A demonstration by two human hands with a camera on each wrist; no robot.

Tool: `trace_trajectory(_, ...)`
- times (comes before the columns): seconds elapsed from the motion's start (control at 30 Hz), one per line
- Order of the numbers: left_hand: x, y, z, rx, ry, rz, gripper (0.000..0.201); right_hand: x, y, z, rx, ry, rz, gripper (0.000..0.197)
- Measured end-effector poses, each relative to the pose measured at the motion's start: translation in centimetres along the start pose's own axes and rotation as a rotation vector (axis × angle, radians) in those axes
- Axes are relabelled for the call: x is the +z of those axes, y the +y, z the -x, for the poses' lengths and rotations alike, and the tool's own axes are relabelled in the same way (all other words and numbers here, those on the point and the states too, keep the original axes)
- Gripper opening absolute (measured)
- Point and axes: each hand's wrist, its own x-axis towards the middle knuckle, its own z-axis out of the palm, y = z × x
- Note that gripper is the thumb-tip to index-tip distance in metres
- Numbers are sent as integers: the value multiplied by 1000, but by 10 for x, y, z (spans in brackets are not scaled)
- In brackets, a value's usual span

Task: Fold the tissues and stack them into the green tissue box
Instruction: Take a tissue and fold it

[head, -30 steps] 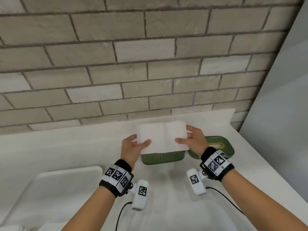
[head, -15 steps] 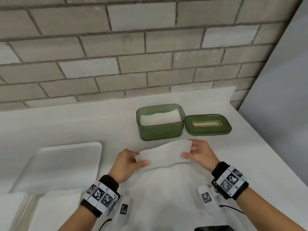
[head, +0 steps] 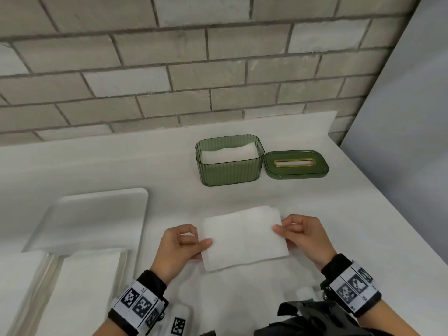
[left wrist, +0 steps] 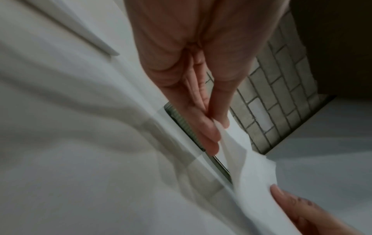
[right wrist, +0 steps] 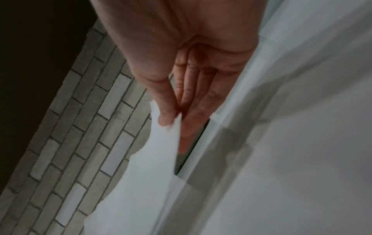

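Observation:
A white folded tissue (head: 244, 238) is stretched between my two hands just above the counter. My left hand (head: 184, 246) pinches its left edge with thumb on top. On the other side my right hand (head: 298, 235) pinches its right edge. Both wrist views confirm the pinch: tissue (left wrist: 241, 152) between left thumb and fingers, tissue (right wrist: 161, 143) under the right thumb. The green tissue box (head: 229, 162) stands open farther back, with white tissues inside. Its green lid (head: 295, 164) lies flat to the right of it.
A white tray (head: 97, 214) sits at the left. In front of it a clear container (head: 72, 282) holds flat white tissues. A brick wall (head: 194, 69) backs the counter. The counter edge runs diagonally at the right, by a grey panel (head: 412, 117).
A second ago the hands held the tissue up over the green box. They have since come back toward me and down, still holding the tissue, which now lies flatter.

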Motion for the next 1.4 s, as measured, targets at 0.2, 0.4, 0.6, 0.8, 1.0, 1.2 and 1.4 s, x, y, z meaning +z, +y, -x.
trace_trajectory(0.2,5,-2,4,-24,35,60,21,6,3,10,16,37,-41,15)
trace_trajectory(0.4,1,5,12,24,-59,240,43,3,-6,19,10,71,-134,13)
trace_trajectory(0.6,-7,11,15,6,-119,344,78,-1,-15,27,12,56,-211,13)
trace_trajectory(0.8,-1,13,19,18,-41,286,49,3,-16,30,-10,41,-209,7)
trace_trajectory(1.0,1,14,24,97,49,133,31,-16,-12,25,-25,193,-152,10)
trace_trajectory(1.2,-4,-5,25,62,6,-139,22,-40,-11,20,-157,332,331,15)
trace_trajectory(1.4,-5,-5,27,44,29,-151,40,-41,-70,34,-475,312,148,17)
